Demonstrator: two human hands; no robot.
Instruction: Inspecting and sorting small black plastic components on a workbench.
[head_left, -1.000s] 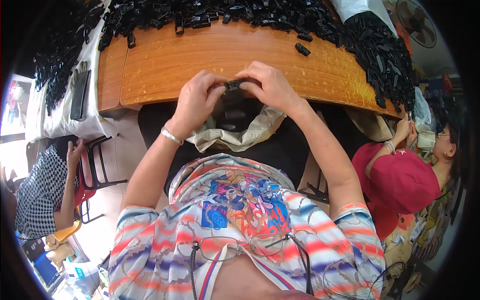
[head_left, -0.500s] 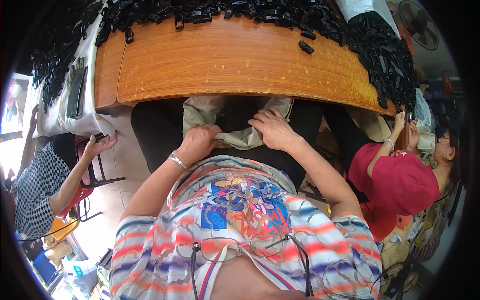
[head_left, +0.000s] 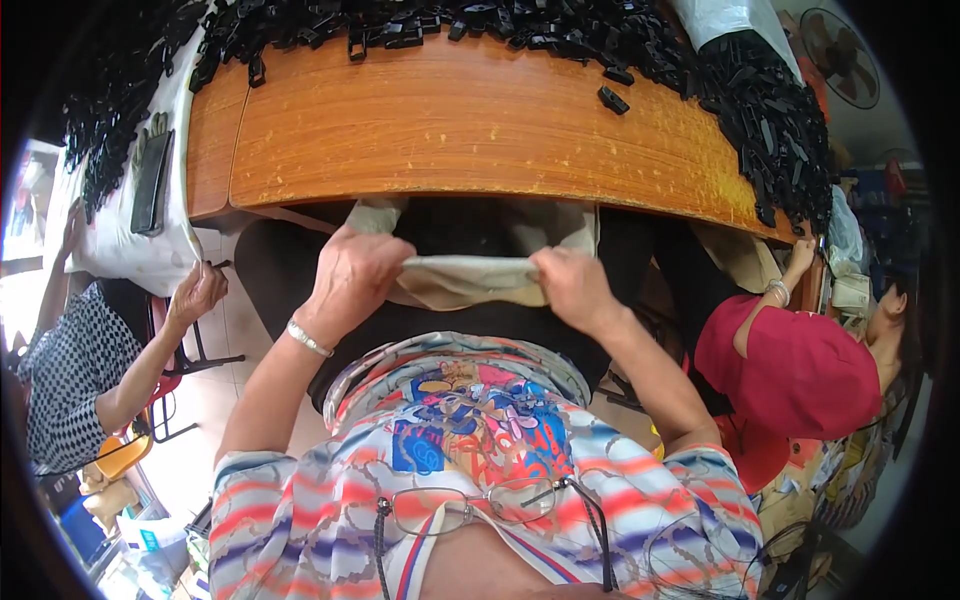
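Over my lap, just below the table's near edge, a beige woven sack (head_left: 468, 283) gapes with its mouth facing up. My left hand (head_left: 360, 268) is closed on the left part of its rim. The right part is gripped by my right hand (head_left: 577, 288), fingers curled over the edge. Between the two hands the rim stretches nearly straight. The inside of the sack looks dark, and I cannot make out what is in it. Its far side goes under the tabletop and is partly hidden.
The wooden table (head_left: 470, 130) lies ahead, with heaped small black plastic parts (head_left: 540, 25) along its far side and more at right (head_left: 775, 135). One loose black part (head_left: 613, 99) sits apart. Co-workers sit at left (head_left: 75, 370) and right (head_left: 790, 365). A fan (head_left: 838, 58) stands far right.
Both hands have lifted the sack's near rim and pulled it taut. My left hand has moved left and up, my right hand slightly right. The left co-worker's hand has closed near the white cloth.
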